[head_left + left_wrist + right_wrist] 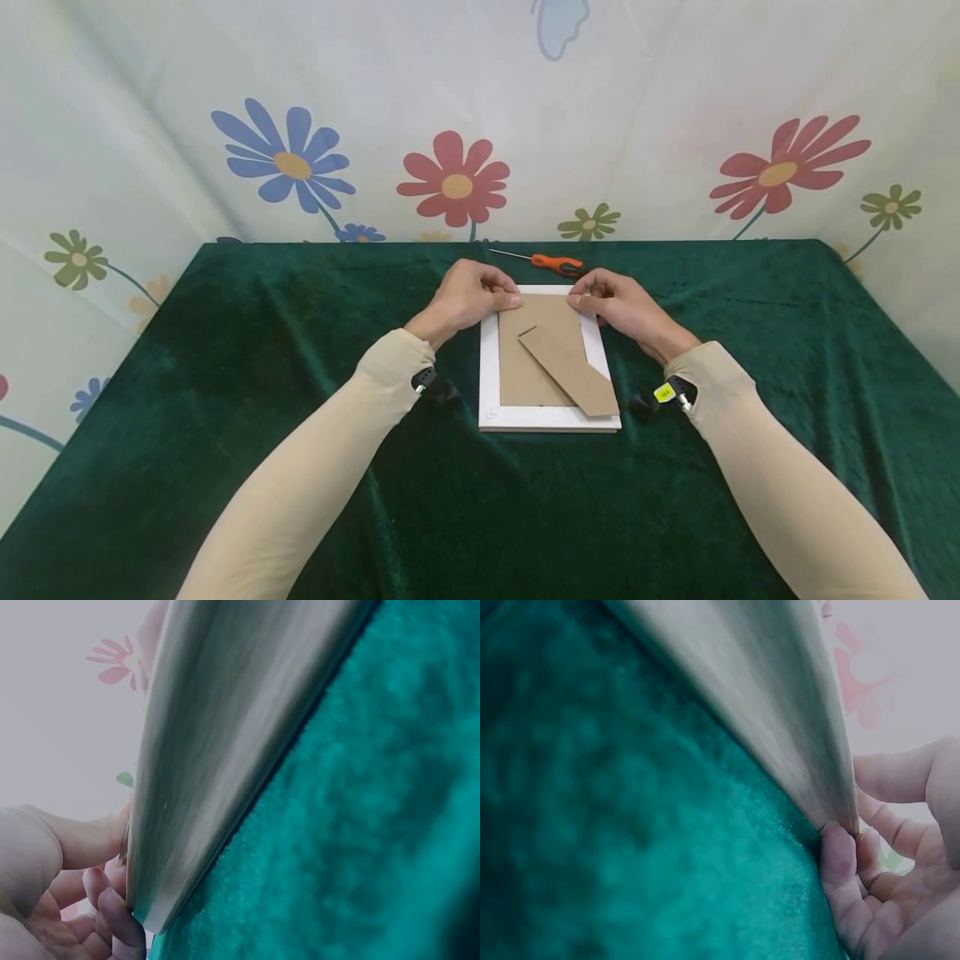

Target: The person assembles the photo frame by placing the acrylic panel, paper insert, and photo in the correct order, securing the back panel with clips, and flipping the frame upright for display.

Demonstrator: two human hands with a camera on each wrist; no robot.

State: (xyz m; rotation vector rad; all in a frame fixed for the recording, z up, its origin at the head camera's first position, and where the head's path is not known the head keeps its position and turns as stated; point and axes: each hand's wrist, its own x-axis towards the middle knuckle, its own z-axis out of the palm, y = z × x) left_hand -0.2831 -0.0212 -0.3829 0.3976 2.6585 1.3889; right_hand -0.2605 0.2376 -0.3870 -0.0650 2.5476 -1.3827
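A white picture frame [489, 367] lies face down on the green cloth, its brown backing board [517, 367] uppermost. A brown easel stand [573, 375] slants across the board, its wide end overlapping the near right of the frame. My left hand [472, 296] grips the far left part of the frame, thumb on the board's corner. At the far right corner, my right hand [618, 304] does likewise with curled fingers. Both wrist views show the frame's side from low down: the left hand [67, 877] and right hand [900, 862] have thumbs above and fingertips against the side.
Beyond the frame, near the table's back edge, lies a screwdriver [555, 264] with an orange and black handle. Green velvet cloth [300, 333] covers the table. A pale curtain [637, 100] with printed flowers hangs behind it.
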